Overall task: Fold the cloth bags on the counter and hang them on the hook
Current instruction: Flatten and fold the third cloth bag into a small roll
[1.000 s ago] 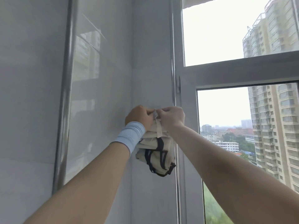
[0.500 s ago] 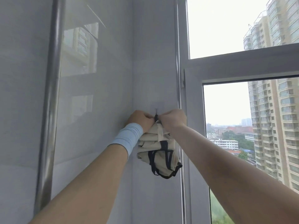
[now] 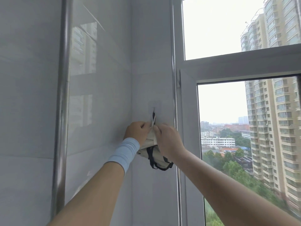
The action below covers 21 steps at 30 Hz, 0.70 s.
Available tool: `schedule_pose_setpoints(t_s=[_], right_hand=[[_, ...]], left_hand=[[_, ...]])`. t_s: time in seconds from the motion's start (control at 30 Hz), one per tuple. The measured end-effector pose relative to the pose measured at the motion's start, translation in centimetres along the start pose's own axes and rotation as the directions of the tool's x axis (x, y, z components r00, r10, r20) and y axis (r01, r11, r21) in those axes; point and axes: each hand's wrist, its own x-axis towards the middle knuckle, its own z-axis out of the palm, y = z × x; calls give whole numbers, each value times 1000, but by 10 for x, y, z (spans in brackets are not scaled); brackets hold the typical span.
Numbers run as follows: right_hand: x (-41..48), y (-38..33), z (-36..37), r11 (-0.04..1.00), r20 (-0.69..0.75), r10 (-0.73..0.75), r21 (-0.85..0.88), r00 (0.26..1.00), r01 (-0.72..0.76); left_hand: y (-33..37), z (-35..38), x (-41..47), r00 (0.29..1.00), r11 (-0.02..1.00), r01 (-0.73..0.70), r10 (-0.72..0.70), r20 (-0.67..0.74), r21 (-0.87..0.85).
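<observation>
Here, in a tiled corner beside a high window (image 3: 244, 66), a person hangs a folded bundle of cloth bags (image 3: 157, 156) on a small hook (image 3: 153, 109) fixed to the far wall (image 3: 146, 70). The bundle, cream with dark trim, sits just below the hook and against the wall, between the two raised arms. Its straps (image 3: 153, 119), one dark and one pale, run up from its top to the hook. The left hand (image 3: 137, 132), above a pale blue wristband (image 3: 124, 150), has its fingers curled round the top left of the bundle. The right hand (image 3: 166, 137) pinches the straps where they leave the cloth, just under the hook. A steel pipe (image 3: 62, 95) runs up the wall well to the left, and tower blocks (image 3: 273, 119) stand beyond the glass. The task looks close to its end, though the hook is too small and dim to show whether both loops sit fully in its crook. To finish well, the hands should take the weight while the loops are pushed to the back of the hook. The bundle should then be let down slowly until the straps draw tight. Releasing one hand at a time would guard against a loop slipping off. A light hold under the folds would keep them from springing open.
</observation>
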Motion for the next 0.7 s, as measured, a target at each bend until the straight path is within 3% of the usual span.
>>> schedule_pose_setpoints(t_s=[0.1,0.2,0.3,0.5,0.7], right_hand=[[-11,11,10,985,34,-147,-87,989,149],[-6,12,9,995,135,-47,-79,990,58],[-16,16,14,992,124,-54,-106,991,67],[-31,18,9,983,160,-82,-148,984,106],[-17,8,-11,996,212,14,-90,977,6]], left_hand=[[-10,0,-9,999,998,-41,41,0,44],[-16,-2,-17,986,988,-149,152,-72,45],[-20,-3,-31,960,965,-254,260,-106,61],[-20,-4,-40,938,928,-263,311,-156,264],[-16,-14,-37,965,955,-257,261,-8,146]])
